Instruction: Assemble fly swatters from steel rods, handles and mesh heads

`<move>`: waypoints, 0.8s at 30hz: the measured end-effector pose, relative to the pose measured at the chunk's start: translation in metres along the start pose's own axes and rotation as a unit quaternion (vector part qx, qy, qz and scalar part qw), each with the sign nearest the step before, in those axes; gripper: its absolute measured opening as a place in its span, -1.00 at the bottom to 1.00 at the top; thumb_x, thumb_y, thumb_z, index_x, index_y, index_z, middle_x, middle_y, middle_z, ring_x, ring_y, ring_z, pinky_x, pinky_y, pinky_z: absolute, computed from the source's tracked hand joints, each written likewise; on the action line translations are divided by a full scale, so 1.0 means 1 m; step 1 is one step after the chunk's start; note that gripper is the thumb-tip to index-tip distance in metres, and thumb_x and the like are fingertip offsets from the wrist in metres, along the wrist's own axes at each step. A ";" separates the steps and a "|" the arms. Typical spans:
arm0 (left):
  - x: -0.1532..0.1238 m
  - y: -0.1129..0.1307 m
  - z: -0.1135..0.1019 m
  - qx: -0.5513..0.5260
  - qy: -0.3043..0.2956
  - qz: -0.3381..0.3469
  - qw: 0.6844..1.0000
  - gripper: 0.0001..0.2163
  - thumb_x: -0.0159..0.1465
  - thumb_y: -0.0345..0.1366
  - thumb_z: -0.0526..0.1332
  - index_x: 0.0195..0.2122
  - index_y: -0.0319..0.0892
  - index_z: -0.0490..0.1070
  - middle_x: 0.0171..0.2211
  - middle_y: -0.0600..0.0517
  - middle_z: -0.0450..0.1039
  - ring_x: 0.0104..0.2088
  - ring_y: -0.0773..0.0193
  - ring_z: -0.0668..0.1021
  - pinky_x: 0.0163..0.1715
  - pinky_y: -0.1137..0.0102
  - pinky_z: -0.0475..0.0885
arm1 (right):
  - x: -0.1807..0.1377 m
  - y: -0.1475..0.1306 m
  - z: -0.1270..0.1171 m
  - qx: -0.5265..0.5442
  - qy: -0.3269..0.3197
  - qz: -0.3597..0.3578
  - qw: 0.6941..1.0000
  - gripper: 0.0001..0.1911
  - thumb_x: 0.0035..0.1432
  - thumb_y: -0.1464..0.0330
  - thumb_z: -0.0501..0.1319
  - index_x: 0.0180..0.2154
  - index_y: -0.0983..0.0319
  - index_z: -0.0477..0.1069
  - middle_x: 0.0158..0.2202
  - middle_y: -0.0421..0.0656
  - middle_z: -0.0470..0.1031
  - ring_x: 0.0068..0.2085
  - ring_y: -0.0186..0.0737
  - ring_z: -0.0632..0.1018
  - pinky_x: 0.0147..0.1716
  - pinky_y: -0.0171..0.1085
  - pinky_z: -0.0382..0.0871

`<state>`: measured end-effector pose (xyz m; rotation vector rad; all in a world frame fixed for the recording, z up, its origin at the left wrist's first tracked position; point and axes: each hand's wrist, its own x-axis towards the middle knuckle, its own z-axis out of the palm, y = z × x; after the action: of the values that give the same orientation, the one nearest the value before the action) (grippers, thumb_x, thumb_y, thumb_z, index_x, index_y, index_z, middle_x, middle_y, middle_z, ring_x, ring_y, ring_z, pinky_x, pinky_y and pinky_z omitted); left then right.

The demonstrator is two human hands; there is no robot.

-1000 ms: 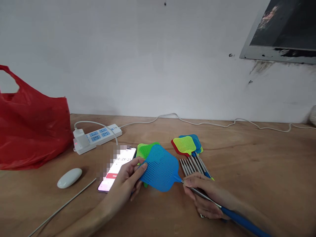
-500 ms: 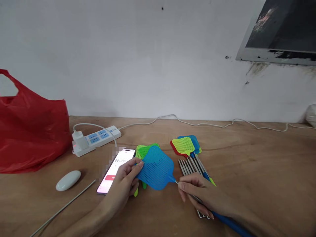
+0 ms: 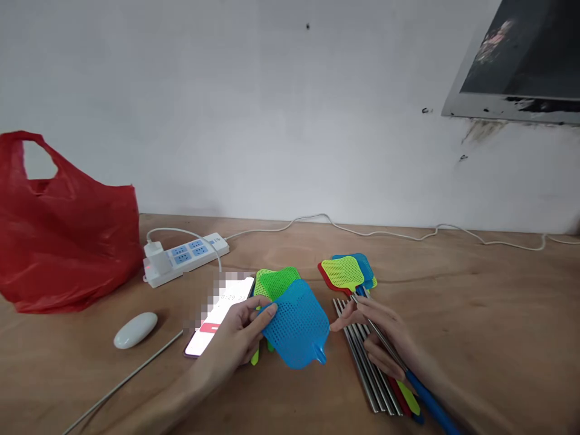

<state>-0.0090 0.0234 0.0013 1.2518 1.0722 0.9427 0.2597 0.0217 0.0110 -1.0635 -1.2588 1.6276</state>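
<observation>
My left hand (image 3: pixel 244 329) pinches the left edge of a blue fly swatter head (image 3: pixel 296 326), whose short socket points down to the right. In my right hand (image 3: pixel 389 332) is a metal rod with a blue handle (image 3: pixel 428 396), separate from the head. A finger of that hand reaches the head's right edge; whether it touches, I cannot tell. Beneath the right hand lie several bare metal tubes (image 3: pixel 362 368). Beyond it, swatters with a yellow-green head (image 3: pixel 343 272), a red one and blue ones overlap. Green swatter heads (image 3: pixel 281 281) lie partly hidden behind the blue head.
A phone (image 3: pixel 203 338) with a timer on its screen lies left of my left hand. Farther left are a white mouse-shaped object (image 3: pixel 136 330), a power strip (image 3: pixel 188 257) with a plugged-in charger, and a red plastic bag (image 3: pixel 77 241). A white cable (image 3: pixel 385 234) runs along the wall.
The blue head and the rod were joined; now they are apart. My right hand has moved right and up with the rod, and the head has tilted in my left hand.
</observation>
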 end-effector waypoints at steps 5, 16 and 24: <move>0.001 -0.001 -0.003 -0.013 -0.015 -0.013 1.000 -0.56 0.18 0.17 0.32 -0.38 -0.12 0.33 -0.73 0.34 -0.04 -0.77 0.52 -0.05 -0.83 0.59 -0.10 | -0.006 0.002 0.000 -0.068 0.022 -0.003 0.997 -0.46 0.15 -0.10 0.23 -0.21 0.27 0.53 -0.79 -0.40 0.20 -0.82 -0.47 0.12 -0.82 -0.47 0.04; -0.004 -0.005 0.002 0.016 -0.036 -0.012 0.999 -0.50 0.28 0.15 0.24 0.10 -0.05 0.31 -0.53 0.24 0.30 -0.76 0.54 0.08 -0.83 0.61 0.01 | 0.001 0.011 -0.006 -0.013 -0.052 0.069 0.996 -0.43 0.14 -0.02 0.22 -0.15 0.35 0.64 -0.88 -0.43 0.05 -0.83 -0.46 0.02 -0.82 -0.44 -0.07; -0.017 0.003 0.004 0.085 -0.084 0.007 0.993 -0.61 0.30 0.07 0.24 0.03 -0.04 0.46 -0.37 0.12 0.36 -0.69 0.50 0.26 -0.76 0.57 0.26 | 0.005 0.017 -0.008 0.027 -0.013 0.056 0.998 -0.38 0.12 -0.03 0.23 -0.04 0.34 0.61 -0.53 -0.10 0.60 -0.82 -0.56 0.05 -0.83 -0.42 -0.06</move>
<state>-0.0094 0.0066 0.0055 1.4528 1.0279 0.7546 0.2639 0.0259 -0.0074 -1.0991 -1.1834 1.7564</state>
